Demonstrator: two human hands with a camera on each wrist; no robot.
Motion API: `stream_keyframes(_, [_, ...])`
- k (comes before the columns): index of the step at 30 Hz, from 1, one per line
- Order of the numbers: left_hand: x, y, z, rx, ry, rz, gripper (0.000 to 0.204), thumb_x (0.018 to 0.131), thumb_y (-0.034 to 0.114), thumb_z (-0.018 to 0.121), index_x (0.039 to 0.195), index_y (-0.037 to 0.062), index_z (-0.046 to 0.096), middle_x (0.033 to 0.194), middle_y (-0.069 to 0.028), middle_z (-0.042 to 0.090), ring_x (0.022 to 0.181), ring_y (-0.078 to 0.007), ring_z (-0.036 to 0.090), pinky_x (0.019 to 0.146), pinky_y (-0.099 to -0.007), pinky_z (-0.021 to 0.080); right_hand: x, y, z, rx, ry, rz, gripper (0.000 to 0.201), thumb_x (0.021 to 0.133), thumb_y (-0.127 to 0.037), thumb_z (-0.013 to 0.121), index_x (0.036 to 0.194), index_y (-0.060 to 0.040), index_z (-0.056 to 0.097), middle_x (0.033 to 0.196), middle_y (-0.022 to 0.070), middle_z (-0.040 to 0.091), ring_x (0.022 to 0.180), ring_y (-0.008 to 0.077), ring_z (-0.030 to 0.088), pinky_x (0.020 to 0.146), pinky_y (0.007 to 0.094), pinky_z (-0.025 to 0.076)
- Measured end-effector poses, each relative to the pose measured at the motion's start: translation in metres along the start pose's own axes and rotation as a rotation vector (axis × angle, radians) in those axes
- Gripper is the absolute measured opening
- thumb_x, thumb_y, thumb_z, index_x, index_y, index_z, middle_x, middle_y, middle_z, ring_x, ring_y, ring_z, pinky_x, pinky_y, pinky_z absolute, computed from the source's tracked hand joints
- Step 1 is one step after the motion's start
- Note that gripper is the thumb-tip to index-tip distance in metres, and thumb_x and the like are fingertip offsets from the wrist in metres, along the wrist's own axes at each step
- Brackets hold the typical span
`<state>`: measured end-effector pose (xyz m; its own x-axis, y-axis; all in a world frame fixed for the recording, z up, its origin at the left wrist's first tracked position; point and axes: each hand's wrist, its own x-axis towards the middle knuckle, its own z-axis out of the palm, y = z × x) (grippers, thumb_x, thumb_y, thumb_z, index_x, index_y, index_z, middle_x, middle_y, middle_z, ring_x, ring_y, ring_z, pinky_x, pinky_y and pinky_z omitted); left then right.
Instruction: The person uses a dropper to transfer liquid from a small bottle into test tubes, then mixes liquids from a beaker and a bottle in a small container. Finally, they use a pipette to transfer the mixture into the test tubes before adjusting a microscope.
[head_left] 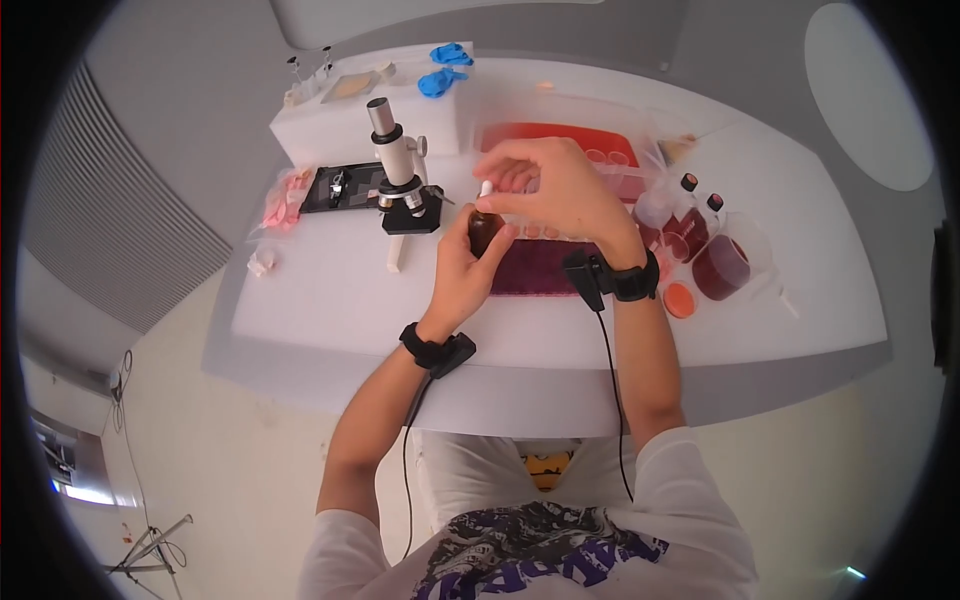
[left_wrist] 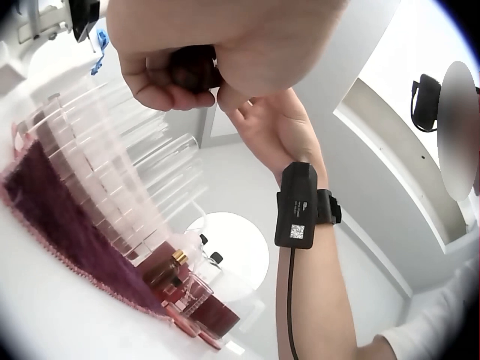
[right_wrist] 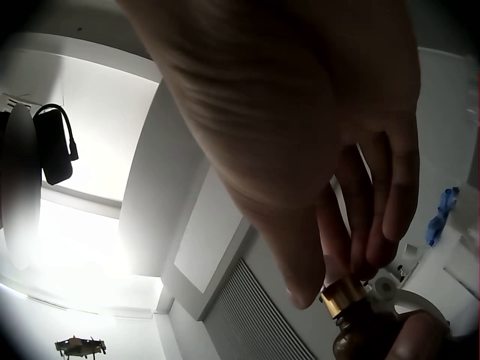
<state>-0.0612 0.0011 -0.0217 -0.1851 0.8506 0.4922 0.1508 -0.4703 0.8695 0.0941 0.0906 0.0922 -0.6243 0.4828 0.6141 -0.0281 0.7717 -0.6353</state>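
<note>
A brown glass dropper bottle (head_left: 485,234) stands upright in my left hand (head_left: 460,272), whose fingers and thumb wrap round its body. On top of the bottle is a dropper cap with a white bulb (head_left: 487,188); its gold collar (right_wrist: 344,296) shows in the right wrist view. My right hand (head_left: 570,190) pinches the cap between thumb and fingertips, and its other fingers are loosely bent. From the left wrist, only the dark bottle base (left_wrist: 195,69) shows between the fingers of my left hand.
A microscope (head_left: 400,165) stands left of the hands, beside a black case (head_left: 340,190). Behind lie blue gloves (head_left: 437,82) on a white box. A purple cloth (head_left: 540,272) lies below a rack of clear tubes (left_wrist: 112,165). Containers of red liquid (head_left: 720,267) and an orange lid (head_left: 679,299) are to the right.
</note>
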Motion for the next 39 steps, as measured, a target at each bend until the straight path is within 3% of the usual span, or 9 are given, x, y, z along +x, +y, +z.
stream_keyframes(2, [0.0,0.001,-0.001,-0.002,0.006,-0.014,0.019,0.108,0.015,0.075,0.114,0.0014,0.063,0.085,0.0033,0.056,0.076,-0.0068,0.046,0.068,-0.027,0.04,0.003,-0.022,-0.006,-0.012,-0.146,0.4,0.026,0.09,-0.018,0.087,0.111,-0.0034,0.083,0.103,0.0097,0.079,0.088,0.018,0.075,0.087,0.0326,0.062])
stream_keyframes(6, [0.001,0.007,-0.001,-0.02,-0.005,-0.027,0.02,0.109,0.016,0.074,0.115,0.0015,0.062,0.086,0.0035,0.056,0.077,-0.0067,0.047,0.069,-0.0275,0.04,0.003,-0.005,-0.005,0.074,-0.138,0.298,0.022,0.092,-0.018,0.086,0.106,-0.0012,0.083,0.102,0.0093,0.079,0.082,0.0186,0.075,0.082,0.033,0.063])
stream_keyframes(8, [0.002,0.006,-0.004,-0.03,-0.013,-0.048,0.02,0.109,0.016,0.074,0.115,0.0017,0.063,0.087,0.0035,0.056,0.078,-0.0067,0.046,0.07,-0.0274,0.04,0.001,0.014,-0.001,0.236,-0.14,0.273,0.022,0.102,-0.017,0.082,0.11,0.0034,0.078,0.104,0.0072,0.078,0.094,0.0143,0.075,0.089,0.0306,0.061])
stream_keyframes(10, [0.002,0.006,-0.005,-0.039,-0.025,-0.065,0.02,0.109,0.017,0.074,0.115,0.0019,0.063,0.088,0.0035,0.057,0.079,-0.0068,0.046,0.071,-0.0273,0.04,0.002,0.011,0.003,0.226,-0.117,0.292,0.02,0.1,-0.017,0.082,0.107,0.0019,0.08,0.102,0.008,0.078,0.091,0.0161,0.075,0.085,0.0318,0.061])
stream_keyframes(15, [-0.002,0.009,-0.003,-0.064,0.018,-0.059,0.03,0.112,0.02,0.071,0.13,0.0008,0.056,0.108,-0.004,0.066,0.097,-0.0113,0.066,0.091,-0.0285,0.053,0.004,0.016,0.005,0.134,-0.08,0.291,0.019,0.099,-0.017,0.081,0.109,0.0003,0.081,0.099,0.0073,0.078,0.092,0.0172,0.075,0.085,0.0332,0.06])
stream_keyframes(18, [-0.003,0.004,0.0,-0.155,0.038,-0.04,0.035,0.114,0.025,0.067,0.138,0.0041,0.052,0.116,-0.0025,0.06,0.099,-0.0087,0.06,0.079,-0.0248,0.053,0.005,0.024,0.004,0.137,-0.069,0.235,0.02,0.101,-0.017,0.079,0.109,0.0016,0.08,0.099,0.0069,0.078,0.093,0.0168,0.075,0.088,0.033,0.06])
stream_keyframes(23, [0.0,-0.002,-0.003,-0.119,0.011,0.015,0.033,0.115,0.024,0.066,0.137,0.0038,0.053,0.119,-0.0029,0.062,0.105,-0.0099,0.063,0.081,-0.0257,0.056,0.007,0.023,0.01,0.307,-0.034,0.282,0.018,0.102,-0.016,0.079,0.106,0.0017,0.079,0.099,0.0053,0.079,0.095,0.016,0.075,0.09,0.0331,0.059])
stream_keyframes(30, [0.0,-0.003,-0.003,-0.111,0.05,-0.03,0.04,0.111,0.021,0.073,0.142,0.0014,0.059,0.123,-0.0039,0.069,0.108,-0.0108,0.069,0.071,-0.0232,0.057,0.006,0.026,0.005,0.23,-0.039,0.236,0.021,0.102,-0.018,0.08,0.104,0.0029,0.08,0.099,0.0052,0.079,0.094,0.0152,0.074,0.089,0.0332,0.06])
stream_keyframes(39, [0.0,-0.004,-0.005,-0.009,0.17,-0.007,0.037,0.101,0.009,0.084,0.132,-0.0007,0.066,0.119,-0.0061,0.076,0.101,-0.0104,0.071,0.073,-0.025,0.062,0.006,0.035,0.001,0.174,-0.066,0.289,0.022,0.098,-0.02,0.084,0.101,0.0019,0.081,0.097,0.0056,0.078,0.09,0.0144,0.073,0.084,0.0311,0.057])
